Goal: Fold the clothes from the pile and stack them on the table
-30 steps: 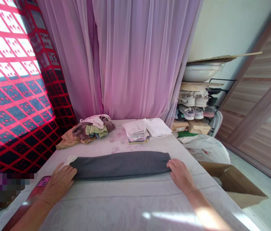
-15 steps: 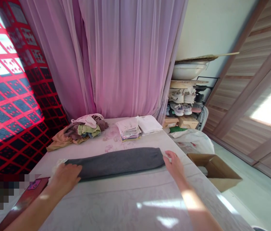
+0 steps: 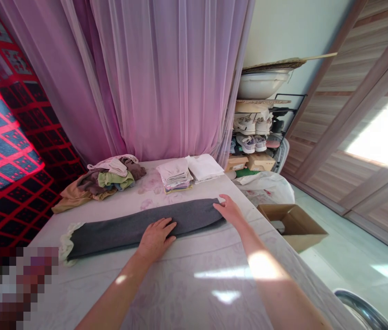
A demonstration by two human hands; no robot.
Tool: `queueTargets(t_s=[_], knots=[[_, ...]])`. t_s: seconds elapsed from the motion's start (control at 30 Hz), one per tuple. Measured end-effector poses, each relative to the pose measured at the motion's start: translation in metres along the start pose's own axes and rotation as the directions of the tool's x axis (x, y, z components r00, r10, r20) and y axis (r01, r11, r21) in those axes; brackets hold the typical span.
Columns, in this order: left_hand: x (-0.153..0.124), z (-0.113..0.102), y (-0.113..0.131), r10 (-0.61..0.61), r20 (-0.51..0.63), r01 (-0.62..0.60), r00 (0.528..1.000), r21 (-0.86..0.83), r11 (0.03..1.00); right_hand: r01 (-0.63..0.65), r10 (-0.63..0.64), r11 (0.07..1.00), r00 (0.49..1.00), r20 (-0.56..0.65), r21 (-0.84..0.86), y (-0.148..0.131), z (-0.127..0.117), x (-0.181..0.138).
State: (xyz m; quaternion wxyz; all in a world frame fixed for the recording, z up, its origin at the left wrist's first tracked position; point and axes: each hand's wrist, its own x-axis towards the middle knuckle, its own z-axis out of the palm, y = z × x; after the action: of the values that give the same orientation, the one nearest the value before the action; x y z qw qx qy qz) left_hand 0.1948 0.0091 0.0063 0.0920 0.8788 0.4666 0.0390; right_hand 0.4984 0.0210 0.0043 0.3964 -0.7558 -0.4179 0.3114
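Note:
A long dark grey folded garment point(image 3: 118, 229) lies across the pale flowered table cover point(image 3: 194, 284), with a bit of white lace at its left end. My left hand point(image 3: 156, 236) lies flat on the garment's middle, fingers spread, holding nothing. My right hand point(image 3: 229, 210) rests on the garment's right end with fingers stretched out.
A heap of unfolded clothes point(image 3: 101, 181) sits at the back left, and two folded stacks point(image 3: 189, 172) at the back middle. Pink curtains point(image 3: 152, 78) hang behind. To the right stand a shoe rack point(image 3: 256, 133), a white bag point(image 3: 266, 185) and an open cardboard box point(image 3: 292, 220).
My left hand slid from the garment's left end to its middle. My right hand stayed at the right end. The view swung rightward.

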Motion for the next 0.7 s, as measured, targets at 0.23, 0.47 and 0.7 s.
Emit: queueTargets(t_s=[0.23, 0.47, 0.7], knots=[[0.012, -0.009, -0.001, -0.066, -0.013, 0.065, 0.998, -0.058, 0.996, -0.186, 0.170, 0.918, 0.982, 0.077, 0.351, -0.018, 0.008, 0.009], [0.043, -0.056, -0.010, -0.169, -0.115, 0.151, 0.979, -0.148, 0.977, -0.156, 0.153, 0.808, 0.987, 0.054, 0.568, -0.018, 0.016, -0.018], [0.053, -0.081, -0.014, -0.131, -0.125, 0.127, 0.983, -0.035, 0.991, 0.167, -0.119, 0.917, 0.981, -0.152, 0.363, 0.011, 0.027, -0.059]])
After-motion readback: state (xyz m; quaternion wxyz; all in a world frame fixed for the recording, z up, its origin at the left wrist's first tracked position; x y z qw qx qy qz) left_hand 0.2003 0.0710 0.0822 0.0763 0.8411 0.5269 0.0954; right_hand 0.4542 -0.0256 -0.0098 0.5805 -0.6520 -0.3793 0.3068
